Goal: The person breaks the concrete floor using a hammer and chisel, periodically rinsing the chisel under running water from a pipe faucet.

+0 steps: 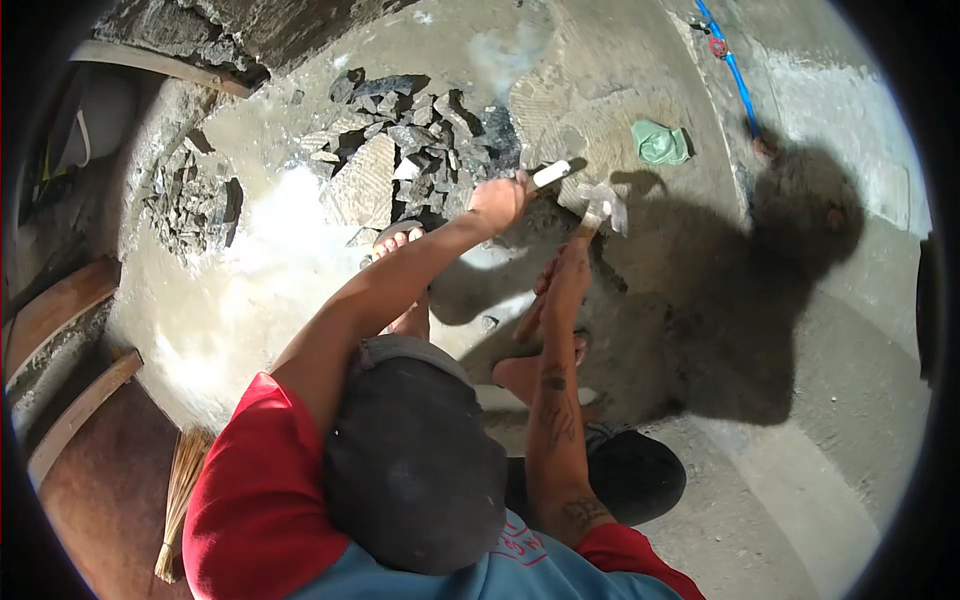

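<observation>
My left hand [498, 203] is wrapped round a short chisel [550, 175] with a pale shaft, pointing to the upper right just above the grey floor. In my right hand [566, 282] is a hammer [604, 208], gripped by its wooden handle, its metal head raised close to the chisel and apart from it. Beneath the two tools the floor shows a ridged mortar patch [548, 110]. Left of my left hand lies a heap of broken dark stone or tile pieces [420, 135]. The chisel's working tip is hard to make out.
A smaller rubble pile [192, 200] is at the left. A green cloth or bag [661, 143] lies right of the mortar patch. Along the wall at upper right runs a blue pipe [740, 80] with a red valve. A straw broom [182, 480] leans at lower left. My foot [400, 238] stands beside the heap.
</observation>
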{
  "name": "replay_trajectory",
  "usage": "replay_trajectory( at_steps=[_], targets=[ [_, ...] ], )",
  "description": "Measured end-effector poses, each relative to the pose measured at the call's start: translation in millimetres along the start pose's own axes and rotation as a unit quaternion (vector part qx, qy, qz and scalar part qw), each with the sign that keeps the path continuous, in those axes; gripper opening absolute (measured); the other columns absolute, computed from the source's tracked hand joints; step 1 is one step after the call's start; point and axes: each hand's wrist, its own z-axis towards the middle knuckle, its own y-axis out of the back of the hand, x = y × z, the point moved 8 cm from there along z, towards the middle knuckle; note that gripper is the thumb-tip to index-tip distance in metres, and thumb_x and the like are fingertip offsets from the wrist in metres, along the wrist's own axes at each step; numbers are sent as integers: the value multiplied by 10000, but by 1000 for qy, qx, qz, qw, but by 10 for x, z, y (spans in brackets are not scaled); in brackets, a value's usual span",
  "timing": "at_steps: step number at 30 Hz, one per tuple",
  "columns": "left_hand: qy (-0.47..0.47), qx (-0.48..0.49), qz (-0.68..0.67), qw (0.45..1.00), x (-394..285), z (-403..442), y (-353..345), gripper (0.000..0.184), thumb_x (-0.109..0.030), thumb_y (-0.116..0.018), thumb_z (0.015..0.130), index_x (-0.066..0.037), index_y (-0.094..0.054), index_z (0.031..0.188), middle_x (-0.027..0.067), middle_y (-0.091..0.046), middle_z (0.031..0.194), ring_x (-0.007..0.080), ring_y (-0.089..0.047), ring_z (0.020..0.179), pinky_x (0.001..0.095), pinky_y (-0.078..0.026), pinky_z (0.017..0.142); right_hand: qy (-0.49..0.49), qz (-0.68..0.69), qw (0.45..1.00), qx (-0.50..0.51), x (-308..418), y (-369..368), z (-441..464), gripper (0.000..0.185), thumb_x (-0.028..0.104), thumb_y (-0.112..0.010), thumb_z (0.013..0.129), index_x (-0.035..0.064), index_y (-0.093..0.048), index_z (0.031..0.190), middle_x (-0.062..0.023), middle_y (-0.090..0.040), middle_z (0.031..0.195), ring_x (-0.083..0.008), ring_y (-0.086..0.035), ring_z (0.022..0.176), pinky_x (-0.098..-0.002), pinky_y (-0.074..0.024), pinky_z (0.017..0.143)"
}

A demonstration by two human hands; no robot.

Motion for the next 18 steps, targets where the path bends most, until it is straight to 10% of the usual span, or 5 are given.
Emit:
replay_trajectory(
  at_steps=[7,9,10,13,18],
  targets=[
    [27,-28,-51,998,43,-33,-10,456,-404,-426,922,22,-581,973,221,-646,752,396,-650,718,476,-530,631,37,-10,999,-22,39,19,310,524,538,-332,949,77,-491,755,-36,-443,562,-150,-393,374,-279,-301,343],
    [11,-18,-50,999,47,13,-70,448,-401,-437,919,7,-616,872,222,-644,750,396,-649,710,478,-529,622,500,-463,716,-151,-34,-38,587,584,556,-284,949,65,-518,735,-48,-475,568,-158,-416,382,-308,-321,363],
    [10,-19,-50,999,51,11,-108,448,-401,-437,919,7,-616,872,222,-644,750,396,-649,710,478,-529,622,203,-248,945,-68,-84,-108,574,593,551,-307,944,49,-528,717,-42,-468,526,-160,-423,379,-322,-330,379],
    [11,-40,-76,996,112,44,-99,440,-395,-435,921,-3,-618,839,221,-638,724,398,-647,702,485,-528,614,62,-253,966,-5,229,-241,557,609,566,-324,933,46,-511,679,-25,-443,494,-146,-406,367,-303,-330,374],
    [36,-25,-78,996,58,18,-25,412,-379,-430,923,-9,-602,865,229,-626,693,408,-645,713,490,-530,627,191,-63,980,-7,887,-246,189,616,599,-282,925,80,-460,645,-13,-418,486,-118,-381,374,-239,-325,381]
  ],
)
